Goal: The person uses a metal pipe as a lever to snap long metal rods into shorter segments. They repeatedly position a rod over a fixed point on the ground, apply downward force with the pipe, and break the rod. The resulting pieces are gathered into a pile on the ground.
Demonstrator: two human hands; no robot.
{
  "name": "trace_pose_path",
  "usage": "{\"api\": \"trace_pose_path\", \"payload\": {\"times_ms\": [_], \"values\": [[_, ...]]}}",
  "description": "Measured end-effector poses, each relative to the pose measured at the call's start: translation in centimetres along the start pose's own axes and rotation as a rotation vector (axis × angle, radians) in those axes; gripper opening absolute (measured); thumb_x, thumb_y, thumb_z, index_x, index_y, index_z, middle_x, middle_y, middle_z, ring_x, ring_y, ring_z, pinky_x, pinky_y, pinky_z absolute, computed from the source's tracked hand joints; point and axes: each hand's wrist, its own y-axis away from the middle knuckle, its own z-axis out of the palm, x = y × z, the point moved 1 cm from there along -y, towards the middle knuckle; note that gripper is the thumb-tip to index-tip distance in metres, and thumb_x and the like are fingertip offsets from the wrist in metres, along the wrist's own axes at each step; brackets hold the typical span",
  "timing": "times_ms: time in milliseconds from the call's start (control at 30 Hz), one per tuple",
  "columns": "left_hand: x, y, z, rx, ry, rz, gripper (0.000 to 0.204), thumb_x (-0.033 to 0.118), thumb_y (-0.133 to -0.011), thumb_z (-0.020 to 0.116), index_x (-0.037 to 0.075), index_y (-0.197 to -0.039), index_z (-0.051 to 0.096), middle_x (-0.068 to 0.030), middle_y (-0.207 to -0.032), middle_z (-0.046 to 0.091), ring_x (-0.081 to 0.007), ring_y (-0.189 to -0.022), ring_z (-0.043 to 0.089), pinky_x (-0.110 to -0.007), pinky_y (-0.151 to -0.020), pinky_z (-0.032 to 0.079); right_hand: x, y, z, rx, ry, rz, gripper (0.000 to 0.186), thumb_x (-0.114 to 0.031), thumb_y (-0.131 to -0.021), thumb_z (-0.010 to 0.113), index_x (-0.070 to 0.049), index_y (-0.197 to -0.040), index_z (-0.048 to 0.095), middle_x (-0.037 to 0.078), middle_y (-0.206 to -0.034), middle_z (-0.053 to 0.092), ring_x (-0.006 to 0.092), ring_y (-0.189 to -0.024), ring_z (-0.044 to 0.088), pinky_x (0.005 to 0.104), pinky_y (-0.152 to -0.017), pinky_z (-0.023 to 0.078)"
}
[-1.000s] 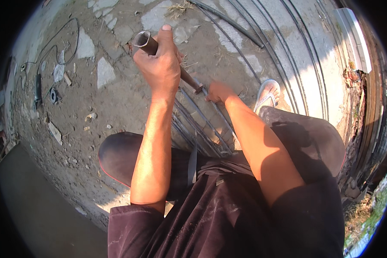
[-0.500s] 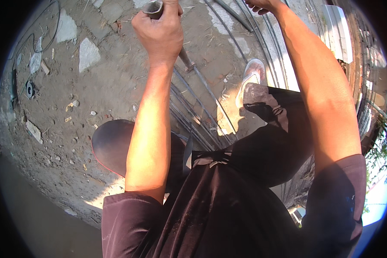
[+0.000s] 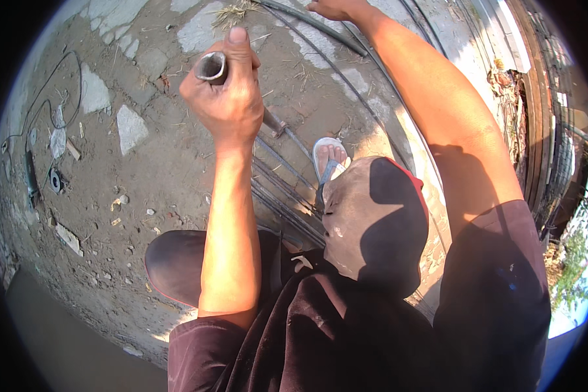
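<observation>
The left forearm (image 3: 232,215) is stretched forward, almost straight up the view, and is brightly lit. The left wrist (image 3: 234,149) is held nearly in line with it. The left hand (image 3: 232,108) is closed in a grip, with the thumb (image 3: 237,49) extended away from the body. The right arm (image 3: 431,91) is reached out farther, slanted forward and inward, and is crossed by shadow near the elbow (image 3: 467,163). The right hand (image 3: 343,8) is partly cut off by the upper edge, so its grip cannot be judged; its fingers (image 3: 317,8) are pointed leftward. The hands are held well apart.
</observation>
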Motion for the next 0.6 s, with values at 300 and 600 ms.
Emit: {"api": "trace_pose_path", "payload": {"times_ms": [300, 600], "values": [[1.4, 0.7, 1.0, 0.037, -0.030, -0.033, 0.038, 0.027, -0.105, 0.065, 0.000, -0.077, 0.063, 0.0014, -0.053, 0.048, -0.0073, -0.045, 0.046, -0.025, -0.042, 0.035, 2.5, -1.4, 6.1, 0.082, -0.379, 0.269, 0.037, -0.039, -0.097, 0.064, -0.008, -0.115, 0.071, 0.018, -0.116, 0.072, 0.0374, -0.112, 0.067, 0.0504, -0.093, 0.053], [2.0, 0.5, 2.0, 0.184, -0.074, -0.051, 0.035, 0.032, -0.105, 0.063, -0.001, -0.096, 0.063, 0.0036, -0.059, 0.042, -0.0057, -0.045, 0.037, -0.025, -0.043, 0.034, 1.7, -2.1, 9.1, 0.192, -0.336, 0.128, 0.040, -0.033, -0.097, 0.064, -0.001, -0.120, 0.060, 0.025, -0.114, 0.068, 0.0408, -0.111, 0.066, 0.0526, -0.092, 0.053]]}}
